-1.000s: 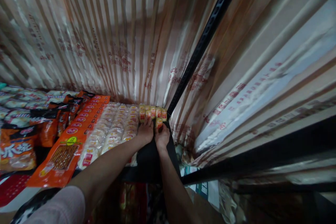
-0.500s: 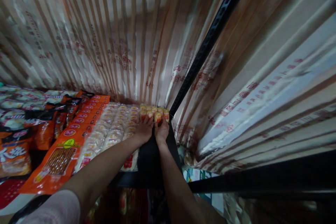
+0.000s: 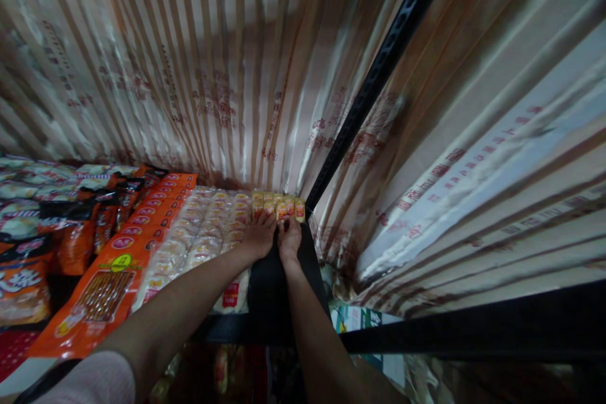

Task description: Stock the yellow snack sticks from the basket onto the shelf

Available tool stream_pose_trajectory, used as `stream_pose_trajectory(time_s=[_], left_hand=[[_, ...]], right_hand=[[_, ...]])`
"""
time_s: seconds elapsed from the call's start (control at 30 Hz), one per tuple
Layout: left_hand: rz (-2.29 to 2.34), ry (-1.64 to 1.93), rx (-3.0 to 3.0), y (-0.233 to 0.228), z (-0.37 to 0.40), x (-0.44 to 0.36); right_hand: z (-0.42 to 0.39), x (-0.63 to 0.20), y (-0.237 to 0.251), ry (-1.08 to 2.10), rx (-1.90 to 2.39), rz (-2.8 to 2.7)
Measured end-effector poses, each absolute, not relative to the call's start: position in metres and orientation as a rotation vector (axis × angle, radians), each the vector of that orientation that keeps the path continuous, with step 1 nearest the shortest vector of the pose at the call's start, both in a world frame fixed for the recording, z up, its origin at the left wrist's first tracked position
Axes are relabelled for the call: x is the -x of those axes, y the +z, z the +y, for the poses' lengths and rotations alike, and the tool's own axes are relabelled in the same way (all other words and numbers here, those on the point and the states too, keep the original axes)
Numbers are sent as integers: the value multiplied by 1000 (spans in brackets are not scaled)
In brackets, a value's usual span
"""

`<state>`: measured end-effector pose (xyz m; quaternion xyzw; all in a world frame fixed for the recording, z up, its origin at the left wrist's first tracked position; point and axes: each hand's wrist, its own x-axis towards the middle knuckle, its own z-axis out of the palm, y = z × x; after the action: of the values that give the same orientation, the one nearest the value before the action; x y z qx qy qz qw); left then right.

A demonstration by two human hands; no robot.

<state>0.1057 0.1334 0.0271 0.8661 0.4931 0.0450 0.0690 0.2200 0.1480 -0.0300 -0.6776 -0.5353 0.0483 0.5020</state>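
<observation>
Small yellow-and-red snack packs [image 3: 285, 207] stand in short rows at the back right corner of the black shelf [image 3: 269, 290]. My left hand [image 3: 259, 237] reaches to the front of their left part, fingers stretched out and touching the packs. Close beside it, my right hand [image 3: 289, 241] is at the front of the right-hand packs with its fingers bent and drawn together. Whatever is between those fingertips, if anything, is too small to make out. Left of the packs lie rows of clear-wrapped pale snacks [image 3: 208, 224], partly behind my left forearm.
Orange bags of stick-shaped snacks [image 3: 118, 252] overlap in a row farther left, beside orange-and-black bags [image 3: 23, 284]. A black perforated post [image 3: 374, 82] rises at the shelf's right corner. Striped plastic sheeting [image 3: 227, 76] hangs behind. A black beam [image 3: 473, 322] crosses lower right.
The front packs at my right hand now sit more evenly in line. My right hand has drawn back slightly and its fingers are more curled. The left hand stays almost in place.
</observation>
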Motion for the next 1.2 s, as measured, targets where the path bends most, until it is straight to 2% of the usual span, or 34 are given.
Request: stream_pose_trajectory(time_s=[1.2], left_hand=[[1469,91,-2637,25,132,-108]], right_hand=[[145,-218,-30,42,1799,-1436]])
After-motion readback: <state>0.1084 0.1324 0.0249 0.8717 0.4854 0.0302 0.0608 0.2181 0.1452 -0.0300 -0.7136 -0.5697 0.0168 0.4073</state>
